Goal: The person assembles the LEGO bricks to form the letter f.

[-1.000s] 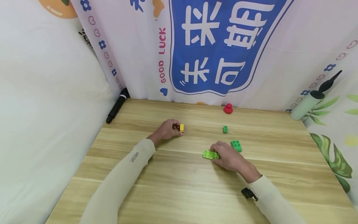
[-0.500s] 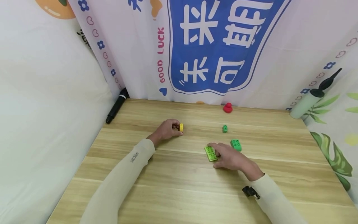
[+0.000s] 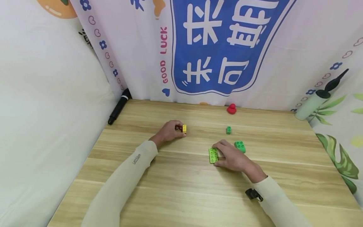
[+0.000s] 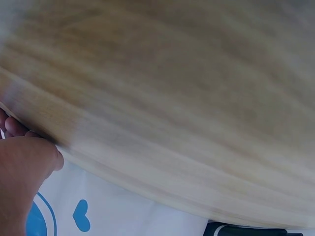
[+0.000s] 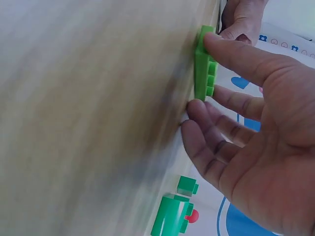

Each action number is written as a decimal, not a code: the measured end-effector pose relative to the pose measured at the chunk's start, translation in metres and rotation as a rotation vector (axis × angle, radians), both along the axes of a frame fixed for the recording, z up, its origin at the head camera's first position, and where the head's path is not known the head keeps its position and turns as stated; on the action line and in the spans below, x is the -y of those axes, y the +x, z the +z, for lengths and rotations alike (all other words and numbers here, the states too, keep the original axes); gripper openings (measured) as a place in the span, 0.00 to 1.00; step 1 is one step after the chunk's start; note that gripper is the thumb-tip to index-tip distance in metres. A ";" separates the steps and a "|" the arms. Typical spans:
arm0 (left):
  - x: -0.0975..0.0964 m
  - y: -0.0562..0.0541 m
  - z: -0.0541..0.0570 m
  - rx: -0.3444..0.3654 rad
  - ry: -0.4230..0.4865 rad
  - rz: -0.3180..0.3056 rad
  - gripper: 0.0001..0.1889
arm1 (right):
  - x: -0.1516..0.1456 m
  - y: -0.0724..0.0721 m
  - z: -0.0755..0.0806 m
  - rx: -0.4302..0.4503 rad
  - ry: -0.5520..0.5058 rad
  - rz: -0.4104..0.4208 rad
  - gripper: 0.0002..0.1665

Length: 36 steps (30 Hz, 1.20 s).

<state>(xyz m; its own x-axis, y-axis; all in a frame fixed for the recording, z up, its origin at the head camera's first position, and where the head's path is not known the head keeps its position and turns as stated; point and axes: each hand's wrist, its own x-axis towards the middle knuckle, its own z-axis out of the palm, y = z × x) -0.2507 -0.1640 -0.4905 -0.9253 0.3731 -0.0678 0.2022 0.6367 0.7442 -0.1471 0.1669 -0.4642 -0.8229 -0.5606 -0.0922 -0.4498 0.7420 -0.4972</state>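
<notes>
With twelve o'clock at the far side of the wooden table point(image 3: 181, 195) in the head view, the left hand point(image 3: 171, 130) pinches a small yellow toy brick point(image 3: 184, 129) between thumb and fingers, on the hand's three o'clock side. The left wrist view catches only part of this hand, and the brick does not show there. The right hand point(image 3: 232, 156) grips a lime-green toy brick point(image 3: 211, 156) at its own nine o'clock, thumb at the six o'clock end and fingers at the twelve o'clock end. This brick has two rows of studs facing up and lies between four and five o'clock from the yellow one. A larger green brick point(image 3: 240, 145) sits just beside the right hand at one o'clock; at twelve o'clock are a small green brick point(image 3: 228, 130) and, farther out by the cloth backdrop point(image 3: 141, 63), a red knob-shaped piece point(image 3: 231, 109). A black pen-shaped object point(image 3: 118, 109) lies at ten o'clock from the left hand, and a pale green cylinder with a black top point(image 3: 310, 106) stands tilted at two o'clock from the right.
</notes>
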 end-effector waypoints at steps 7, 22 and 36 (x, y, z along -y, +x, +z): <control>0.001 0.000 -0.002 0.007 0.017 0.007 0.18 | 0.004 -0.001 -0.001 -0.025 0.005 0.001 0.38; 0.001 -0.001 -0.001 0.005 0.018 0.003 0.18 | 0.019 0.005 -0.001 -0.002 0.010 -0.194 0.32; 0.000 0.000 -0.002 0.000 0.011 0.004 0.17 | 0.028 0.009 0.001 -0.008 0.082 -0.210 0.22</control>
